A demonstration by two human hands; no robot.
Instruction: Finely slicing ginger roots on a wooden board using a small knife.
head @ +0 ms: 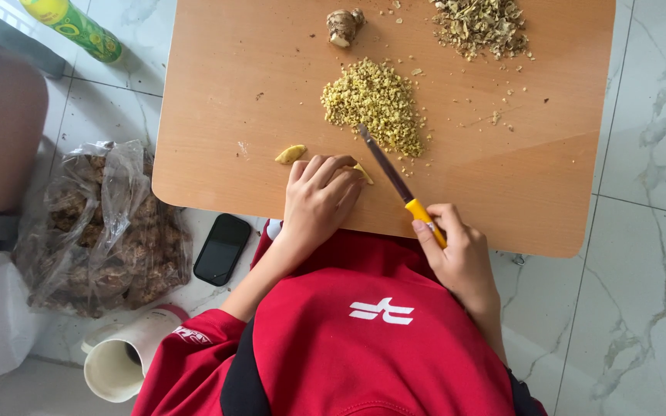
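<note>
My left hand [319, 196] presses down on a yellow ginger piece [363, 172] near the front edge of a low wooden table [217, 92]; only the piece's tip shows past my fingers. My right hand [459, 250] grips a yellow-handled knife [396, 181], its blade angled up-left toward a pile of chopped ginger [375, 100]. A loose ginger slice [290, 154] lies just left of my left hand. A whole ginger knob [344, 25] sits at the table's far edge.
A heap of dry peelings [481, 25] lies at the far right of the table. On the tiled floor to the left are a plastic bag of ginger roots [102, 231], a black phone [223, 248], a white cup on its side [121, 362] and a green-yellow bottle [75, 27].
</note>
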